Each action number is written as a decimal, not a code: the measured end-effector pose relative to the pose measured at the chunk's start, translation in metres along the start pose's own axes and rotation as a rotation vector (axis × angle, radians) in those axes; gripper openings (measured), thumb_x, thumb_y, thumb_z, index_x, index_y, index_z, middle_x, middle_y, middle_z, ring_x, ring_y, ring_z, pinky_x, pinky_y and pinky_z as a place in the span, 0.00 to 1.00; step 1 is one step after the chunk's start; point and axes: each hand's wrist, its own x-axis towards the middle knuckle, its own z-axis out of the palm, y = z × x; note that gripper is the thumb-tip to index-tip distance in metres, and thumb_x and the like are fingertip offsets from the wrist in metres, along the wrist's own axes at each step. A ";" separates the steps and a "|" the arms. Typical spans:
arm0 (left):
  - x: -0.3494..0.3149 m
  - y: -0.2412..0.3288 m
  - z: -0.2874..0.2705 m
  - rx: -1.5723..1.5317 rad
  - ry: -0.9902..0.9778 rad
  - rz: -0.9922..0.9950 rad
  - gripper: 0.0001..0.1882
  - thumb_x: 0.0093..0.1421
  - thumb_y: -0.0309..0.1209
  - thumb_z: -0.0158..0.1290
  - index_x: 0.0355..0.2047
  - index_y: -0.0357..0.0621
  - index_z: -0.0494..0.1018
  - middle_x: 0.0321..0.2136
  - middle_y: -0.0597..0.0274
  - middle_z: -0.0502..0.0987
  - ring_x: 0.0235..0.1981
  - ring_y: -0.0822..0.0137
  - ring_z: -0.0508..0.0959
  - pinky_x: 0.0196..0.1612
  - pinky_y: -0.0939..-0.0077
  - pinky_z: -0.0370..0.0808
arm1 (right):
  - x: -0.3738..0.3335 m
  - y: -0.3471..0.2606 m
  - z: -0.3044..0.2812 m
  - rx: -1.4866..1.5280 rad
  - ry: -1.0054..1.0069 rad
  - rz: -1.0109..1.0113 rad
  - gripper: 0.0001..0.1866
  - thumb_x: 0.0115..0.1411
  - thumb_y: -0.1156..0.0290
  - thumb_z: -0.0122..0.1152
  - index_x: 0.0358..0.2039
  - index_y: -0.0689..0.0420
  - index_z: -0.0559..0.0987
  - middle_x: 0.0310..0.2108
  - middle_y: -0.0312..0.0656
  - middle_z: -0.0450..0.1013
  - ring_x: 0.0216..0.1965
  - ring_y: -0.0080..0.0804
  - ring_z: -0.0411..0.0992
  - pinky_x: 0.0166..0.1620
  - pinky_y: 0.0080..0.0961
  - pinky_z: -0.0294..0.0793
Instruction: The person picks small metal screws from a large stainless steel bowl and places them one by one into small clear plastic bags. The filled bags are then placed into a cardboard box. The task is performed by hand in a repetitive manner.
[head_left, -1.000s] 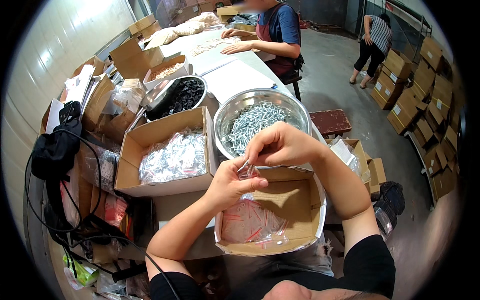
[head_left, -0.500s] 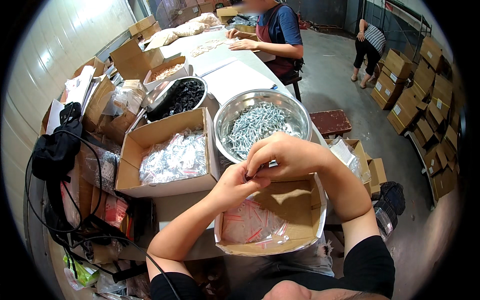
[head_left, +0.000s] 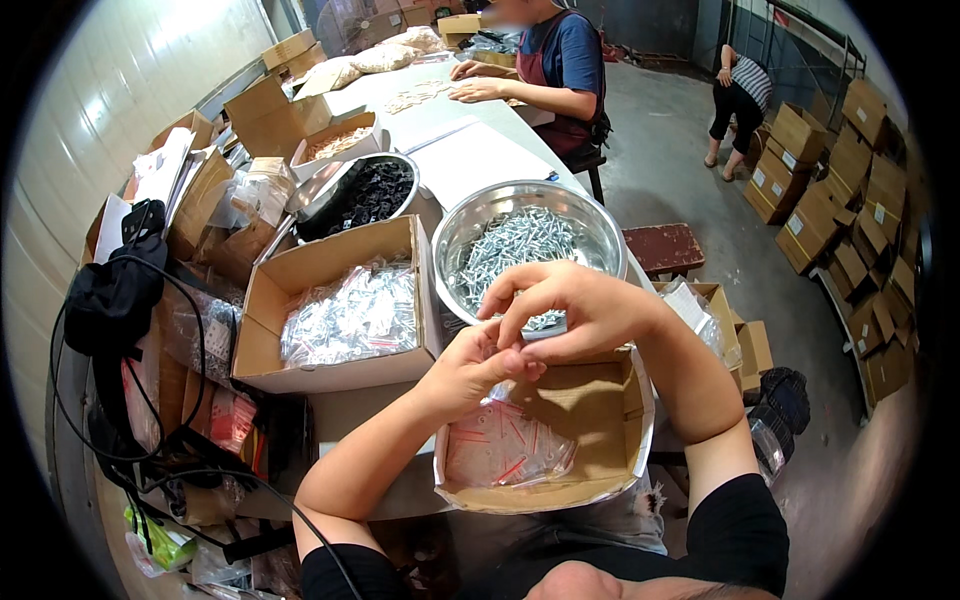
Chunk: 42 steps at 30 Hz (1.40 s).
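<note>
Thumb and forefinger of a left hand [head_left: 468, 368] press together as the curled, partly spread fingers of a right hand [head_left: 575, 315] arch over them, the two sets of fingertips meeting; whether anything is pinched between them cannot be told. Directly below sits a shallow cardboard box [head_left: 600, 405], where clear zip bags [head_left: 505, 445] with red strips lie toward the left side. Just beyond the hands, silvery screws [head_left: 515, 245] fill the bottom of a stainless-steel bowl [head_left: 606, 240], partly hidden by the right hand. To the left, a deeper cardboard box [head_left: 340, 372] holds a heap of clear packets [head_left: 350, 315] of metal hardware. Behind it, small black parts [head_left: 375, 195] lie in another metal bowl, near white paper sheets [head_left: 470, 160] on the long table [head_left: 525, 135]. Farther along, a co-worker [head_left: 575, 55] in a maroon apron rests both hands near pale pieces [head_left: 418, 95]; at right, another person bends beside stacked cartons [head_left: 785, 170].
</note>
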 end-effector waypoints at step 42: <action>-0.029 0.067 0.024 0.927 0.248 0.407 0.11 0.56 0.29 0.58 0.36 0.37 0.71 0.33 0.61 0.72 0.28 0.70 0.71 0.31 0.80 0.68 | -0.011 0.056 -0.004 -0.551 -0.337 0.764 0.35 0.60 0.39 0.47 0.54 0.57 0.73 0.47 0.55 0.72 0.51 0.50 0.70 0.54 0.38 0.67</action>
